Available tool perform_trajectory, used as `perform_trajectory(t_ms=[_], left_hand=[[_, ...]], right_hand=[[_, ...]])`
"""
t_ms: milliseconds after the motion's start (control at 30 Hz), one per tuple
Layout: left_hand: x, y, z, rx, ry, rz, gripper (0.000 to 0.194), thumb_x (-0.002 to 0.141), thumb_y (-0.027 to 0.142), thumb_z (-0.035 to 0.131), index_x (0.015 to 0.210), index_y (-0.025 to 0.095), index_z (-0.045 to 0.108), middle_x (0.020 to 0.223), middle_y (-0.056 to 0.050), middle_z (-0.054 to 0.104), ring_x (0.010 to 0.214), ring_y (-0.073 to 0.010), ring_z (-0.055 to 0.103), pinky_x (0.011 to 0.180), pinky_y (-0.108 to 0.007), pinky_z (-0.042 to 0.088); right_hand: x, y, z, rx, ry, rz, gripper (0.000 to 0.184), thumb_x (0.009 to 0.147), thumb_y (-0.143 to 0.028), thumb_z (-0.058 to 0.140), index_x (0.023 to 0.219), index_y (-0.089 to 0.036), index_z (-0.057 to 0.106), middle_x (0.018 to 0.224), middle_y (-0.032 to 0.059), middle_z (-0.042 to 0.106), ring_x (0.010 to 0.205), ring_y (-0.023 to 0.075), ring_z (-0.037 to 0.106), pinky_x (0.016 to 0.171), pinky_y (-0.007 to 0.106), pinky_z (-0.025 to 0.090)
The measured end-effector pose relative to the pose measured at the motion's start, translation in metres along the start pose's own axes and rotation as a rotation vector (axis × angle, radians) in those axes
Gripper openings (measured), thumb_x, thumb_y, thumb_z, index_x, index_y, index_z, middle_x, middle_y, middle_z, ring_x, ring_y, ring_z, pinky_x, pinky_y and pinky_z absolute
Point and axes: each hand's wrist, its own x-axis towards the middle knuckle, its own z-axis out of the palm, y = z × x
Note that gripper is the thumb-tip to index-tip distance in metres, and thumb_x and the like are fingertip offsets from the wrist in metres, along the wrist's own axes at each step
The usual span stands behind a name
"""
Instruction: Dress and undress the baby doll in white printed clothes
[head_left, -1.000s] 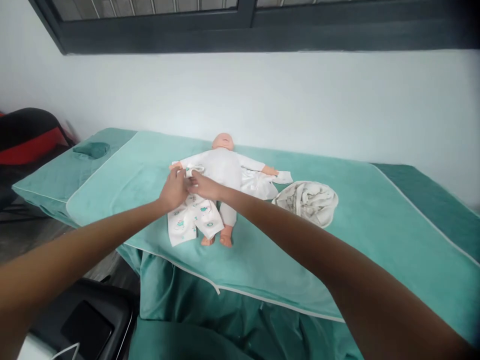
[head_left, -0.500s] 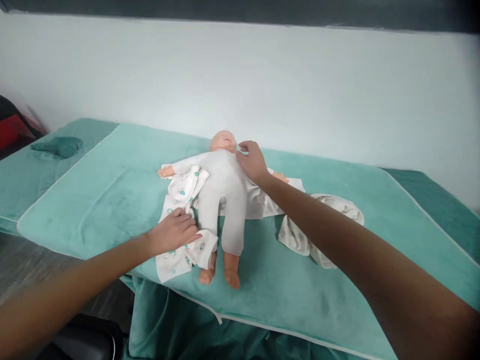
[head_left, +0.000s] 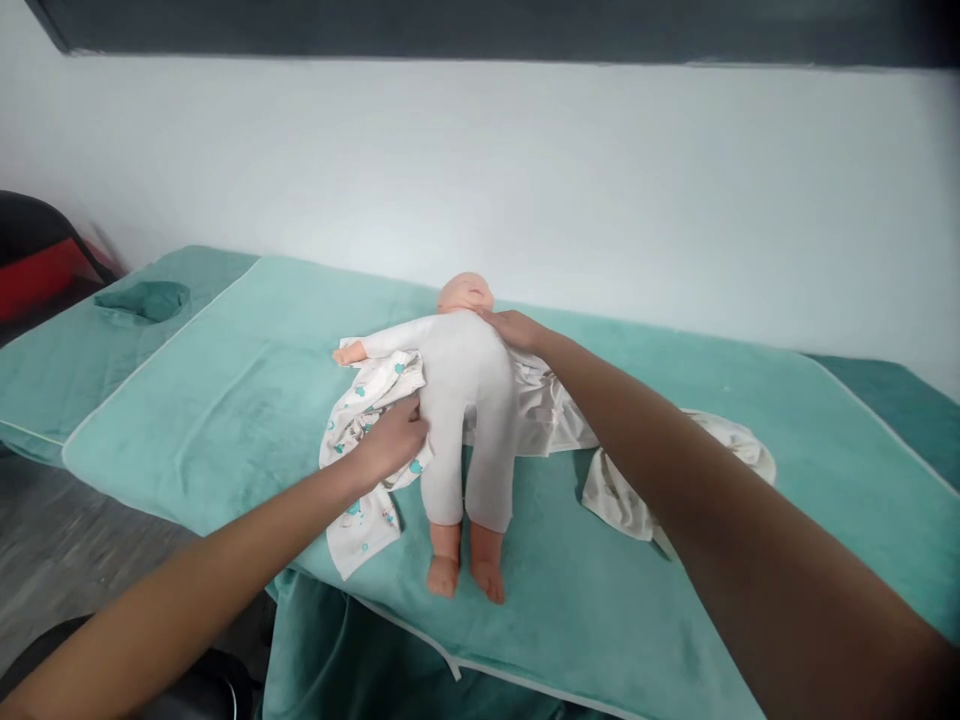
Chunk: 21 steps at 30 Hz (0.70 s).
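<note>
A baby doll (head_left: 466,375) with a white cloth body lies on its back, its head toward the wall. Its bare feet point toward me. Spread under its side is a white baby garment with a green print (head_left: 362,520). My left hand (head_left: 395,437) is closed beside the doll's hip, fingers curled on the bunched garment, their tips partly hidden. My right hand (head_left: 517,330) lies at the doll's shoulder below the head, fingers stretched out and touching it. White cloth (head_left: 551,410) spreads out from under the doll's other side, partly behind my forearm.
A cream cloth (head_left: 619,495) lies crumpled on the right, partly covered by my arm. Everything rests on a green padded bed (head_left: 225,400) against a white wall. A face-hole cushion (head_left: 142,300) is at the left end. A black and red chair (head_left: 45,270) stands beyond it.
My left hand has moved up and right to the doll's hip, and the garment's folded part has left the doll's lower leg. My right hand has come down onto the shoulder.
</note>
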Motion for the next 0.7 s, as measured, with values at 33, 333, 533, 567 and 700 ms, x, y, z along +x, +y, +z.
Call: perform_trajectory(t_ms=[33, 333, 533, 567, 700], left_hand=[[0.000, 0.003, 0.000, -0.097, -0.024, -0.038, 0.027, 0.088, 0.031, 0.055, 0.107, 0.018, 0.069, 0.107, -0.008, 0.075, 0.095, -0.0260, 0.068, 0.084, -0.037, 0.053], [0.004, 0.015, 0.014, -0.216, -0.024, 0.060, 0.055, 0.078, 0.047, 0.073, 0.123, 0.016, 0.066, 0.121, -0.015, 0.072, 0.106, -0.0323, 0.069, 0.083, -0.038, 0.056], [-0.006, 0.040, -0.014, -0.196, 0.037, 0.149, 0.049, 0.079, 0.048, 0.072, 0.117, 0.018, 0.067, 0.117, -0.013, 0.073, 0.105, -0.0315, 0.070, 0.083, -0.038, 0.056], [-0.008, 0.042, -0.024, -0.186, 0.065, 0.156, 0.047, 0.080, 0.048, 0.071, 0.115, 0.017, 0.066, 0.116, -0.013, 0.073, 0.104, -0.0319, 0.070, 0.083, -0.039, 0.056], [-0.010, 0.037, -0.079, -0.188, 0.154, 0.159, 0.049, 0.079, 0.047, 0.073, 0.114, 0.015, 0.067, 0.115, -0.013, 0.073, 0.103, -0.0325, 0.069, 0.082, -0.040, 0.055]], right_hand=[[-0.001, -0.001, 0.000, 0.009, -0.003, -0.003, 0.082, 0.092, -0.080, 0.037, 0.128, -0.014, 0.068, 0.144, 0.0175, 0.059, 0.131, 0.0340, 0.056, 0.108, 0.039, 0.040], [-0.033, -0.013, -0.008, -0.046, 0.067, -0.052, 0.065, 0.099, -0.065, 0.040, 0.123, -0.013, 0.071, 0.134, 0.0170, 0.066, 0.125, 0.0320, 0.061, 0.104, 0.038, 0.044], [-0.045, -0.051, -0.033, 0.009, 0.143, -0.082, 0.068, 0.096, -0.070, 0.042, 0.119, -0.013, 0.072, 0.128, 0.0168, 0.070, 0.115, 0.0295, 0.067, 0.094, 0.034, 0.050], [-0.041, -0.063, -0.033, 0.020, 0.145, -0.087, 0.071, 0.095, -0.073, 0.042, 0.118, -0.013, 0.072, 0.128, 0.0166, 0.070, 0.114, 0.0294, 0.067, 0.092, 0.033, 0.050], [-0.005, -0.114, -0.011, 0.063, 0.138, -0.148, 0.084, 0.088, -0.084, 0.040, 0.122, -0.014, 0.071, 0.130, 0.0162, 0.069, 0.113, 0.0312, 0.068, 0.089, 0.033, 0.052]])
